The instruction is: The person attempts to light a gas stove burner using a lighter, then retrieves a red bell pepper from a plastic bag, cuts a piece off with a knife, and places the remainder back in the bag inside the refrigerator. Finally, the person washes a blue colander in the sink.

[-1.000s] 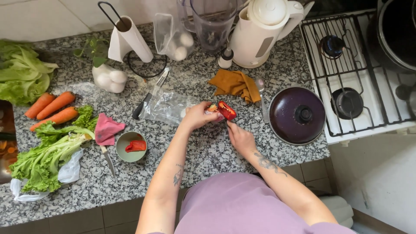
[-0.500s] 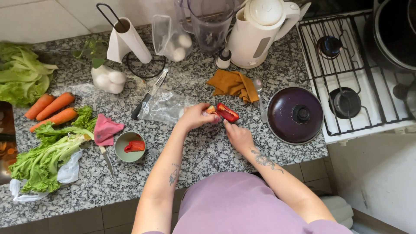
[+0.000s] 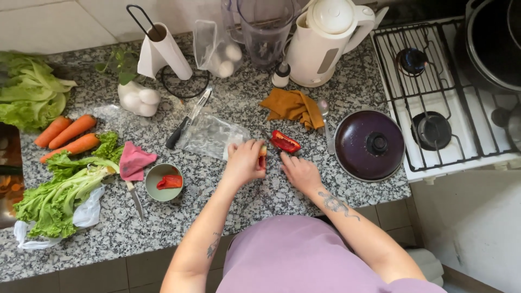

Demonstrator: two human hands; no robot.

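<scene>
Left hand (image 3: 245, 161) rests on the speckled granite counter (image 3: 228, 206), fingers curled closed around a small piece of red pepper (image 3: 262, 157) with a pale end, of which only a sliver shows. Right hand (image 3: 299, 171) lies just beside it, fingers drawn together and pointing toward the cut; what it grips, if anything, cannot be told. A larger red pepper half (image 3: 285, 142) lies on the counter just beyond both hands, apart from the left, close to the right fingertips. A clear plastic bag (image 3: 209, 135) sits just left of the left hand, with a black-handled peeler (image 3: 187, 119) beyond it. A mustard cloth (image 3: 293, 106) lies behind the pepper half; a dark purple lidded pan (image 3: 369, 145) stands to the right. A small green bowl (image 3: 164, 182) holding red pepper scraps sits further left.
</scene>
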